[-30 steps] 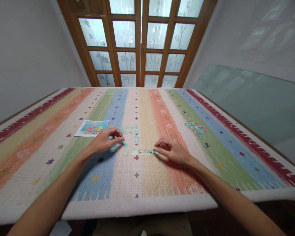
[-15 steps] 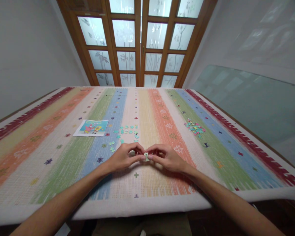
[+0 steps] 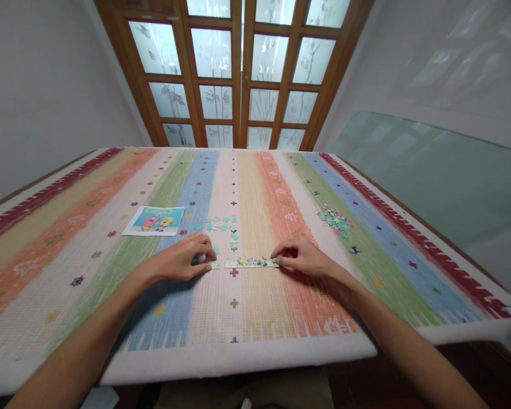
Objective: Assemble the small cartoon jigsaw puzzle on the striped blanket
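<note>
My left hand [image 3: 185, 257] is closed, its fingertips pinching a pale puzzle piece [image 3: 214, 264] low over the cloth. A narrow strip of joined puzzle pieces [image 3: 251, 262] lies crosswise just to the right, with a small gap between it and that piece. My right hand [image 3: 303, 257] pinches the strip's right end between thumb and fingers. Beyond the hands, loose turquoise puzzle pieces [image 3: 223, 227] are laid out in a rough arrangement, partly hidden by my left hand. A picture card [image 3: 154, 221] with cartoon figures on a blue-green ground lies to the left of them.
A heap of mixed puzzle pieces [image 3: 335, 220] lies on the right side. The table is covered by a striped tablecloth [image 3: 264, 307]. A glass-paned wooden door [image 3: 241, 85] stands behind the far edge, and a glass panel [image 3: 434, 170] leans by the right wall.
My hands were together at the middle over a small puzzle piece. They have now moved apart, left and right, and the strip between them shows.
</note>
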Motion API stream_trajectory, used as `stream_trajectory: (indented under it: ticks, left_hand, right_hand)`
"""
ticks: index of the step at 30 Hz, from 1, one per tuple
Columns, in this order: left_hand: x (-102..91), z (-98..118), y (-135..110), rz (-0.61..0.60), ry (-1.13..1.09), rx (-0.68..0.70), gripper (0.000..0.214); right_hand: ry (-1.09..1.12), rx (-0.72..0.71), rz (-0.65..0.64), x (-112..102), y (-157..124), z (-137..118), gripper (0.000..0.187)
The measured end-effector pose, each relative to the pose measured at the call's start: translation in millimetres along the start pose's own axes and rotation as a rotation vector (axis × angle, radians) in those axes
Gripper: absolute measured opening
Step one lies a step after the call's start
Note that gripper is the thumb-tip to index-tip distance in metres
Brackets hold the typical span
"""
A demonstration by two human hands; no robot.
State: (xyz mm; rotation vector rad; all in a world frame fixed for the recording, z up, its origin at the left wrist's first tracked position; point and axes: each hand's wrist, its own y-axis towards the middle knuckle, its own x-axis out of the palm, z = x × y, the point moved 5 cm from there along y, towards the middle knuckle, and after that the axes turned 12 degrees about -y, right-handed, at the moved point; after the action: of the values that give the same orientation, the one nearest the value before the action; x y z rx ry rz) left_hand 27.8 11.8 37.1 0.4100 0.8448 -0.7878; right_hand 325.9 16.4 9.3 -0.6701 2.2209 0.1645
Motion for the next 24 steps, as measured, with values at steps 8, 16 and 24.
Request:
stream_trajectory:
  ticks: [8, 16, 24]
  left_hand:
    - [1.9, -4.4, 0.4, -0.024, -0.045, -0.019, 0.016]
    - [2.9, -2.2, 0.2, -0.027, -0.057, -0.03, 0.018]
    - [4.6, -2.4, 2.5, -0.047, -0.071, -0.046, 0.021]
  right_hand:
    - [-0.163, -0.034, 0.085, -4.1, 0.9, -6.0, 0.013]
    - [-0.204, -0.054, 0.105, -4.0, 1.3, -5.6, 0.01]
    - [-0.205, -0.051, 0.114, -4.1, 2.0, -4.8, 0.007]
